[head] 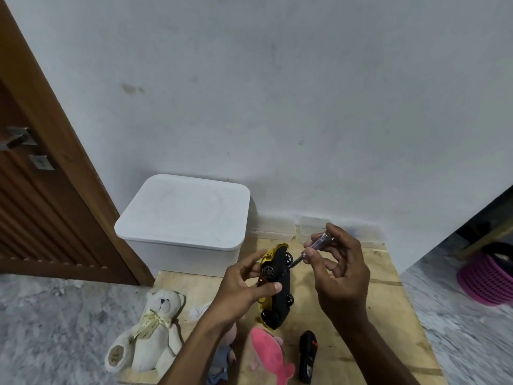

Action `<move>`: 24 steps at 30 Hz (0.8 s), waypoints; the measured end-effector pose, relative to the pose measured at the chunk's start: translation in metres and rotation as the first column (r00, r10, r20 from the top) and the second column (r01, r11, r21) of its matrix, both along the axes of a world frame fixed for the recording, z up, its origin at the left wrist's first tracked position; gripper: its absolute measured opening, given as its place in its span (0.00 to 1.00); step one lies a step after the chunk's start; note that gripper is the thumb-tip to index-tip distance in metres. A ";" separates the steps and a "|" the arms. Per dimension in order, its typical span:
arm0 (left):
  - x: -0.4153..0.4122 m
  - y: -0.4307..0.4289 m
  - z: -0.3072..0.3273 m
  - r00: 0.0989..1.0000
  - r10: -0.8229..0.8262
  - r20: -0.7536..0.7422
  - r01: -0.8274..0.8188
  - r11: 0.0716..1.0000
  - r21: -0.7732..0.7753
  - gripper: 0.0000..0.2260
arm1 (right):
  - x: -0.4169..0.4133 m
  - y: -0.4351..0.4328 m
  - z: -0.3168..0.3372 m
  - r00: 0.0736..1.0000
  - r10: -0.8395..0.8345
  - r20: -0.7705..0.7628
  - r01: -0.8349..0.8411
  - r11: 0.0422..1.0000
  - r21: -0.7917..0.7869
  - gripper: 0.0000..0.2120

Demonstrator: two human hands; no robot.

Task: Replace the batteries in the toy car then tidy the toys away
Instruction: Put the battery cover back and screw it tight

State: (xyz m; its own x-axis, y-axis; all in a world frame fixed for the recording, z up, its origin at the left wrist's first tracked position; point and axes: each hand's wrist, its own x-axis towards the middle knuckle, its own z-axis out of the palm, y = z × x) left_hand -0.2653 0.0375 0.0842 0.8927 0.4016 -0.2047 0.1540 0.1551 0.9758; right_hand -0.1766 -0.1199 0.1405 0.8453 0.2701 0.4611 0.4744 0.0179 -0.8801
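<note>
A yellow toy car (280,284) with a black underside is held on its side above the wooden board, underside facing right. My left hand (244,290) grips it around the middle, thumb across the chassis. My right hand (337,269) pinches a screwdriver (312,248) with a clear handle; its metal tip touches the car's underside near the upper wheels. A black remote control (307,357) lies on the board below the car.
A white lidded storage box (184,215) stands against the wall. A cream teddy bear (151,332) and a pink soft toy (270,354) lie on the wooden board (388,323). Clear small containers (311,226) sit by the wall. A pink basket (488,279) is at right, a door at left.
</note>
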 end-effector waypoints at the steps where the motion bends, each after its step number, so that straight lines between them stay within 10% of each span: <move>1: 0.000 0.000 0.000 1.000 -0.003 0.014 0.003 1.000 0.016 0.28 | 0.000 0.000 -0.001 1.000 -0.001 -0.006 0.001 1.000 -0.007 0.35; 24: 0.024 -0.009 -0.034 0.997 0.082 -0.001 -0.081 0.990 0.115 0.34 | 0.027 -0.026 -0.005 0.978 -0.164 0.126 0.172 0.983 -0.060 0.29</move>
State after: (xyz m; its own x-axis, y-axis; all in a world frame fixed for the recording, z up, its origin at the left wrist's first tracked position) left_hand -0.2417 0.0287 0.0498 0.8549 0.4941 -0.1579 0.1510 0.0543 0.9870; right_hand -0.1497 -0.1462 0.1356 0.8210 0.1642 0.5468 0.5675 -0.1310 -0.8129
